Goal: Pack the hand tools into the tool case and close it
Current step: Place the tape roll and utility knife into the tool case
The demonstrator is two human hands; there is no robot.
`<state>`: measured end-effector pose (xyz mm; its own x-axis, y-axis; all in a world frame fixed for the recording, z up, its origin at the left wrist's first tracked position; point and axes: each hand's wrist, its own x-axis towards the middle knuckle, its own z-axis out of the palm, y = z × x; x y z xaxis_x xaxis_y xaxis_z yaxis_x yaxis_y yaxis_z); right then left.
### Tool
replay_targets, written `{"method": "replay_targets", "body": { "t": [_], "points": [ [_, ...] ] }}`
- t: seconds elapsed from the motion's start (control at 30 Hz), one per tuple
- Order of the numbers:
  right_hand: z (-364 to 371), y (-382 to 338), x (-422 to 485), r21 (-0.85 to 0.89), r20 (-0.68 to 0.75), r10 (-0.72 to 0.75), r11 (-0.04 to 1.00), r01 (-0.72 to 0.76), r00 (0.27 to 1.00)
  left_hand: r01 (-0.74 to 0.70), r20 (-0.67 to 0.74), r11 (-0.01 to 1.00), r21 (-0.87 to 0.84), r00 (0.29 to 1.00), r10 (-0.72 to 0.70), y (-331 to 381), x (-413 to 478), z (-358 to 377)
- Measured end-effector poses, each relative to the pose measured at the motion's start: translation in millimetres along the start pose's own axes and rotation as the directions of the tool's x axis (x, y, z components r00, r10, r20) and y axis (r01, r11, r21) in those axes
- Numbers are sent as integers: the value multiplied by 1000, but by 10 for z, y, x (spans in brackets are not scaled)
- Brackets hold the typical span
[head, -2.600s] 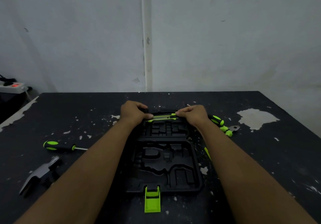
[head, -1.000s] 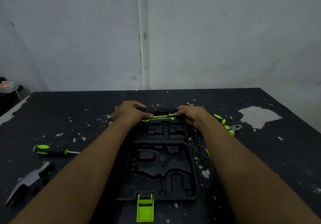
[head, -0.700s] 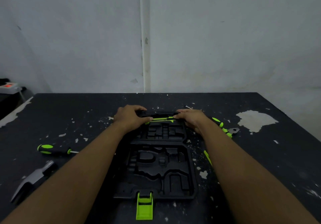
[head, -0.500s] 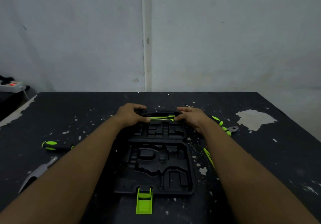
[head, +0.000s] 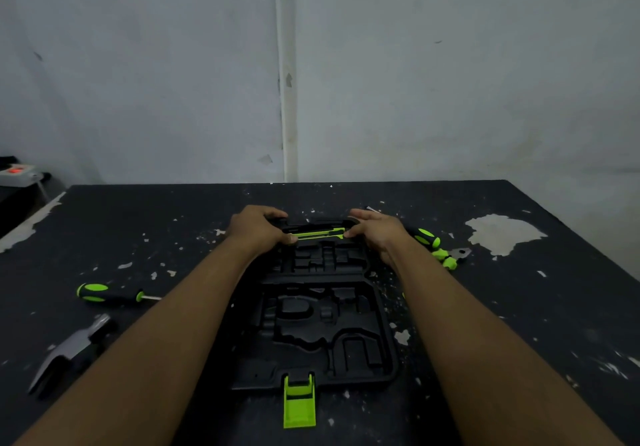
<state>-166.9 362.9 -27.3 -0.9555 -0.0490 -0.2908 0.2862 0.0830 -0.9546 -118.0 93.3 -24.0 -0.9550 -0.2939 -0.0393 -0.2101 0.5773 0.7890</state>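
Black tool case (head: pixel 311 328) is laid open and flat at mid-table, moulded recesses up, mostly unfilled; green latch (head: pixel 299 402) sticks out at the near edge. A slim green-and-black tool (head: pixel 317 234), type not readable, is seated across the far end of the case. It is pinched at its left end by the left hand (head: pixel 258 227), thumb and fingers closed on it, and at its right end by the right hand (head: pixel 375 229), fingertips closed on it too. Both forearms are stretched along either side of the case.

Left of the case, a screwdriver (head: pixel 110 295) with green-black handle is lying on the table (head: pixel 519 307), tip pointed toward the case, partly hidden by the left forearm. Nearer and further left, a hammer (head: pixel 69 352) is lying flat, head toward the camera. Right of the case, just beyond the right wrist, a second green-black handle (head: pixel 424 236) is seen, and beside it pliers (head: pixel 452 258) with green grips and grey jaws. All of these are out of the case.

Table top is dark, with chipped pale patches. A grey wall is behind; a power strip (head: pixel 17 173) with a red light is at far left.
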Motion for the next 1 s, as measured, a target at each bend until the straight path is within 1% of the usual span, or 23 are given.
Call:
{"method": "replay_targets", "body": {
  "t": [0.13,0.2,0.3,0.37,0.43,0.53,0.67,0.83,1.0],
  "points": [
    [1,46,75,-18,-18,9,1000,-9,1000,-17,-24,999,49,1000,18,37,-49,-1],
    [-2,44,57,-39,-34,7,999,-8,999,-48,-29,995,84,998,51,24,-66,-4],
    [17,12,-74,-78,-53,-39,996,35,998,-165,-38,972,166,984,174,-46,-142,-25],
    [31,-35,-170,-109,-75,-74,992,66,994,-245,-34,937,250,965,262,-30,-232,-35],
    [58,-71,-262,-181,-89,-127,977,110,988,-295,-29,889,350,945,324,26,-345,-46],
    [78,-98,-362,-353,-87,-247,914,201,965,-340,-20,844,415,924,382,107,-456,-68],
    [15,-77,-543,-478,-78,-348,835,271,934,-367,-19,850,379,915,404,140,-619,-85],
    [-64,-25,-760,-526,-123,-428,793,307,895,-409,-10,838,362,897,442,152,-866,-28],
    [-193,12,-948,-529,-146,-466,782,329,873,-431,-9,843,320,889,458,197,-1073,72]
  ]
}}
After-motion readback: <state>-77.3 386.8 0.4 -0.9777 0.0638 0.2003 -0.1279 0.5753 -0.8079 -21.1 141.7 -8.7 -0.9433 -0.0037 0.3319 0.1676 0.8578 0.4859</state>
